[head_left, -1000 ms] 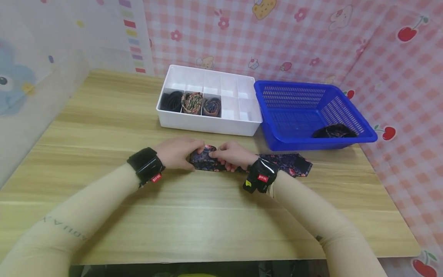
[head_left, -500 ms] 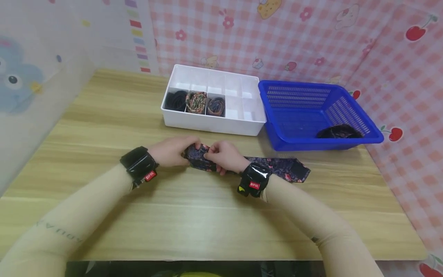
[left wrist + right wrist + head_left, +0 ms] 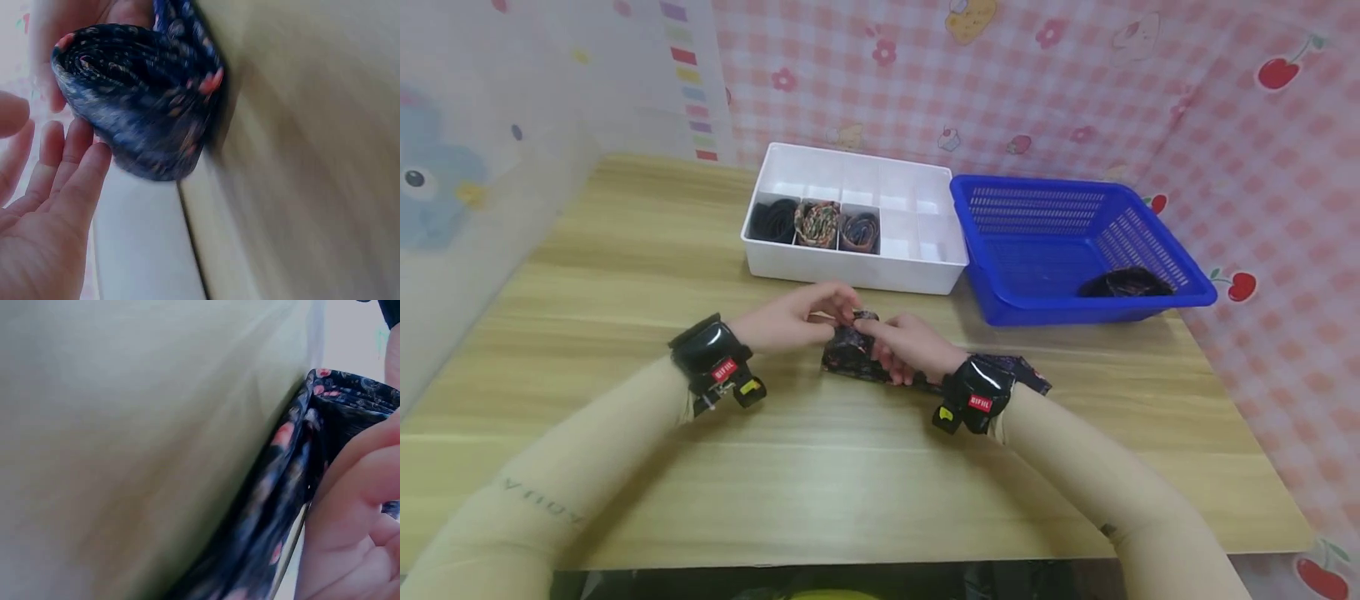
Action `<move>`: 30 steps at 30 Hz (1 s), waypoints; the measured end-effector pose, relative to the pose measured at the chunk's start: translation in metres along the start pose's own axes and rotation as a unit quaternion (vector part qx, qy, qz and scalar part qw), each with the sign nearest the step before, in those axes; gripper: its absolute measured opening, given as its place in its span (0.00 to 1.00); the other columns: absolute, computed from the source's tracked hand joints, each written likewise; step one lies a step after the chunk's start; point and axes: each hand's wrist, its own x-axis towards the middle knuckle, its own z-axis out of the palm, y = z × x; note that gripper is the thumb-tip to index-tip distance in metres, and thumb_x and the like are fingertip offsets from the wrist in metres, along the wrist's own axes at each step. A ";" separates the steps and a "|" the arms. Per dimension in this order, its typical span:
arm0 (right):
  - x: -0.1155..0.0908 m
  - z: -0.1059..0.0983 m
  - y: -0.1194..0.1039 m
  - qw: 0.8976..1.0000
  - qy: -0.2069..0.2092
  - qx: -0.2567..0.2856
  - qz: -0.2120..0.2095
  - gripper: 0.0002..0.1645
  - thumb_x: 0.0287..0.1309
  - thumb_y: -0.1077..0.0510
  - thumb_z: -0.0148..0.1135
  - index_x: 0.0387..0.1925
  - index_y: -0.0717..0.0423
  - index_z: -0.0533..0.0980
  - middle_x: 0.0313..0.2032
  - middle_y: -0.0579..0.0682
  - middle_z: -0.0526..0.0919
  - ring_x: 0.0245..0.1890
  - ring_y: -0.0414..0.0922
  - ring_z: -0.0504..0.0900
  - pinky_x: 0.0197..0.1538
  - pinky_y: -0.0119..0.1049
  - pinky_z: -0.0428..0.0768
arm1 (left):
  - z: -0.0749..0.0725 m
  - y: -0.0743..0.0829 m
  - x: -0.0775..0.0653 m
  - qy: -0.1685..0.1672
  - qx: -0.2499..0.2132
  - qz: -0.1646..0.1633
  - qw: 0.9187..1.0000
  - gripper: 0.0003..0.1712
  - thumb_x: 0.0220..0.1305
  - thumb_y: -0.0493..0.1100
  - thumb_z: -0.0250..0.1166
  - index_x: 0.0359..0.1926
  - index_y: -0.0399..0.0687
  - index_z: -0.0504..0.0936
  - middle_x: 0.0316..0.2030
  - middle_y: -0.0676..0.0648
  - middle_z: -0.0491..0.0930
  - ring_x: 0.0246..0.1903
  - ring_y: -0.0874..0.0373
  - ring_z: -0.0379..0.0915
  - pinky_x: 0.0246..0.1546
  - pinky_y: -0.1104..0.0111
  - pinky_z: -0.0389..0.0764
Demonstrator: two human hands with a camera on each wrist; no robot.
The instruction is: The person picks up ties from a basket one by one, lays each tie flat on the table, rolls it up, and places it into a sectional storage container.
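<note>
A dark necktie with a pink floral print lies on the table, its left part wound into a roll. The spiral end of the roll shows in the left wrist view. My right hand pinches the roll from the right, thumb on top. Beneath that hand and wrist, the flat tail runs out to the right, partly hidden. My left hand is at the roll's left side; in the left wrist view its extended fingers touch the roll's outside. The right wrist view shows the tie's length beside my curled right fingers.
Behind the hands stands a white divided box; three front-left compartments hold a black roll and two patterned rolls. Right of it, a blue basket contains a dark bundle. The table's front edge lies near the forearms.
The roll has grown and stands more upright, and the tie's tail is drawn in leftward. My left hand has loosened from gripping the roll's left end, its fingers now extended.
</note>
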 end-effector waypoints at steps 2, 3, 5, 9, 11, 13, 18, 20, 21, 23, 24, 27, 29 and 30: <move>-0.002 -0.003 0.006 1.000 -0.004 0.001 0.003 0.30 0.63 0.37 0.54 0.23 0.60 0.75 0.15 0.48 0.72 0.10 0.40 0.70 0.13 0.32 0.69 | 0.004 -0.002 0.004 -0.007 0.012 0.003 1.000 0.22 0.56 0.25 0.56 0.53 0.35 0.73 0.48 0.41 0.77 0.51 0.48 0.73 0.56 0.57 0.73; -0.002 -0.005 0.009 1.000 -0.007 0.004 0.004 0.28 0.63 0.39 0.54 0.22 0.59 0.74 0.15 0.48 0.72 0.11 0.40 0.70 0.13 0.32 0.69 | 0.006 -0.003 0.005 -0.008 0.025 0.007 1.000 0.20 0.56 0.26 0.56 0.51 0.37 0.75 0.47 0.42 0.78 0.51 0.49 0.74 0.55 0.57 0.74; -0.004 -0.008 0.015 1.000 -0.014 0.010 0.010 0.25 0.64 0.42 0.54 0.21 0.57 0.72 0.15 0.47 0.72 0.11 0.40 0.69 0.14 0.31 0.70 | 0.010 -0.005 0.008 -0.004 0.080 0.019 0.997 0.15 0.57 0.28 0.58 0.46 0.40 0.78 0.45 0.45 0.79 0.48 0.51 0.74 0.53 0.57 0.74; -0.006 -0.014 0.024 1.000 -0.017 0.003 0.013 0.22 0.65 0.47 0.55 0.19 0.56 0.70 0.15 0.47 0.71 0.12 0.39 0.70 0.14 0.30 0.71 | 0.013 -0.004 0.010 0.001 0.215 0.035 0.976 0.10 0.56 0.36 0.65 0.40 0.45 0.80 0.46 0.46 0.78 0.48 0.51 0.74 0.52 0.57 0.73; -0.007 -0.017 0.027 1.000 -0.008 -0.010 0.009 0.21 0.65 0.49 0.57 0.19 0.56 0.69 0.15 0.47 0.71 0.12 0.39 0.70 0.14 0.30 0.71 | 0.014 -0.004 0.010 -0.014 0.263 0.030 0.964 0.15 0.53 0.42 0.70 0.42 0.46 0.80 0.48 0.46 0.78 0.50 0.50 0.73 0.54 0.56 0.72; -0.006 -0.019 0.029 1.000 0.005 -0.020 -0.002 0.20 0.64 0.51 0.59 0.19 0.55 0.69 0.16 0.47 0.71 0.13 0.40 0.71 0.15 0.30 0.71 | 0.014 -0.004 0.010 -0.035 0.286 0.019 0.957 0.22 0.49 0.46 0.74 0.45 0.48 0.78 0.50 0.45 0.78 0.50 0.50 0.72 0.55 0.55 0.71; 0.002 -0.019 0.027 0.999 0.010 -0.019 -0.035 0.13 0.62 0.53 0.62 0.26 0.55 0.71 0.21 0.47 0.72 0.19 0.41 0.72 0.20 0.32 0.75 | 0.014 -0.009 0.005 -0.048 0.312 -0.004 0.949 0.31 0.42 0.50 0.79 0.47 0.51 0.74 0.47 0.47 0.79 0.46 0.51 0.73 0.51 0.56 0.72; 0.006 -0.018 0.025 0.998 0.004 -0.026 -0.049 0.12 0.63 0.53 0.61 0.27 0.55 0.71 0.24 0.47 0.73 0.22 0.41 0.72 0.22 0.32 0.76 | 0.015 -0.009 0.001 -0.042 0.319 -0.018 0.947 0.33 0.41 0.51 0.79 0.47 0.52 0.73 0.45 0.47 0.79 0.44 0.52 0.74 0.48 0.56 0.74; 0.007 -0.018 0.025 0.998 0.001 -0.033 -0.057 0.12 0.63 0.54 0.61 0.28 0.55 0.71 0.24 0.47 0.73 0.22 0.41 0.71 0.22 0.32 0.76 | 0.016 -0.009 -0.001 -0.039 0.325 -0.025 0.944 0.34 0.41 0.51 0.79 0.48 0.53 0.72 0.45 0.47 0.79 0.43 0.52 0.74 0.47 0.56 0.75; 0.008 -0.017 0.023 0.996 -0.003 -0.045 -0.070 0.12 0.63 0.54 0.60 0.27 0.55 0.71 0.24 0.47 0.74 0.22 0.41 0.71 0.21 0.32 0.75 | 0.018 -0.008 -0.004 -0.037 0.345 -0.038 0.937 0.36 0.40 0.52 0.79 0.50 0.53 0.72 0.44 0.46 0.79 0.42 0.52 0.75 0.44 0.56 0.76; 0.008 -0.017 0.022 0.996 -0.005 -0.050 -0.076 0.12 0.63 0.54 0.60 0.27 0.55 0.71 0.24 0.47 0.75 0.21 0.41 0.71 0.20 0.32 0.75 | 0.019 -0.007 -0.006 -0.038 0.357 -0.042 0.932 0.36 0.41 0.53 0.79 0.50 0.53 0.71 0.43 0.45 0.80 0.42 0.51 0.75 0.43 0.56 0.77; 0.006 -0.014 0.019 0.994 -0.006 -0.063 -0.091 0.13 0.64 0.54 0.60 0.26 0.56 0.71 0.23 0.48 0.75 0.18 0.42 0.70 0.18 0.32 0.74 | 0.022 -0.004 -0.010 -0.038 0.390 -0.044 0.919 0.36 0.43 0.51 0.78 0.51 0.53 0.69 0.40 0.44 0.80 0.40 0.49 0.77 0.40 0.55 0.79; 0.005 -0.010 0.017 0.992 -0.002 -0.072 -0.100 0.12 0.64 0.54 0.60 0.27 0.56 0.71 0.21 0.48 0.75 0.16 0.42 0.71 0.18 0.33 0.75 | 0.023 -0.002 -0.013 -0.035 0.405 -0.040 0.913 0.35 0.44 0.49 0.78 0.51 0.52 0.69 0.39 0.44 0.80 0.39 0.49 0.78 0.39 0.55 0.80; 0.006 -0.007 0.016 0.992 0.003 -0.076 -0.105 0.11 0.64 0.55 0.60 0.29 0.56 0.71 0.21 0.48 0.75 0.15 0.42 0.71 0.18 0.33 0.75 | 0.023 -0.001 -0.014 -0.033 0.406 -0.039 0.913 0.34 0.44 0.48 0.77 0.51 0.52 0.69 0.38 0.45 0.79 0.38 0.49 0.78 0.38 0.55 0.80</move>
